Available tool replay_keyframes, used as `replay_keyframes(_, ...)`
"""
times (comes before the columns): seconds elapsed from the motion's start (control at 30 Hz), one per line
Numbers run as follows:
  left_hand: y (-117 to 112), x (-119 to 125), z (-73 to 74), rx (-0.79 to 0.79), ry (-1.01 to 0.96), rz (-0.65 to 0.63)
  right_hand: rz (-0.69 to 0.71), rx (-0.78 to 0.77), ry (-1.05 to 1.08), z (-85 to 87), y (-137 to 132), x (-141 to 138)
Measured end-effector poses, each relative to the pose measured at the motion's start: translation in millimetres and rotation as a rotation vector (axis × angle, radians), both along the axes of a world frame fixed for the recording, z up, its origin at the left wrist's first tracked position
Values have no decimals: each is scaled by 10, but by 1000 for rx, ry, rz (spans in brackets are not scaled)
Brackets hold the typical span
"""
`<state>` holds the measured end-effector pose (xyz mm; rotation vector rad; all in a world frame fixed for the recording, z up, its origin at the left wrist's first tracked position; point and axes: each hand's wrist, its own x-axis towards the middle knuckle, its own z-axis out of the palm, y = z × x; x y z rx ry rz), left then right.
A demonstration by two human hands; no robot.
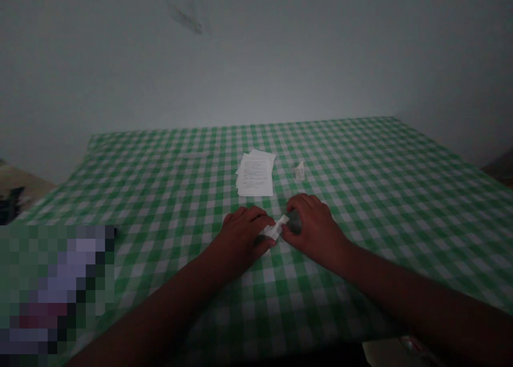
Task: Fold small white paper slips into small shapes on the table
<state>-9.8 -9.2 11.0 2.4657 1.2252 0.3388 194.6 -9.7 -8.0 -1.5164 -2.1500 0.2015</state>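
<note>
Both hands rest on a table covered with a green-and-white checked cloth (360, 158). My left hand (244, 233) and my right hand (310, 223) meet over a small piece of white paper (276, 228) and press it between their fingertips and thumbs. The fingers of both hands are curled down over the paper, which shows only in the gap between them. A small stack of printed white sheets (255, 173) lies just beyond the hands. To its right stands a tiny folded white paper shape (300, 171).
A plain pale wall stands behind the table. A blurred-out patch (56, 287) covers the near left corner of the cloth. Something white shows below the table's near edge at the right (401, 351). The light is dim.
</note>
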Motion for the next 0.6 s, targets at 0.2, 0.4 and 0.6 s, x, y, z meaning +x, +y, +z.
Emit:
replay_keyframes(0.2, 7, 10, 14, -11, 4, 5, -50, -20, 16, 1, 86, 62)
replay_keyframes(0.4, 13, -19, 38, -34, 8, -105, -58, -12, 47, -23, 178, 112)
replay_keyframes(0.6, 3, -49, -73, 31, -39, -159, 177, -77, 132, 67, 233, 263)
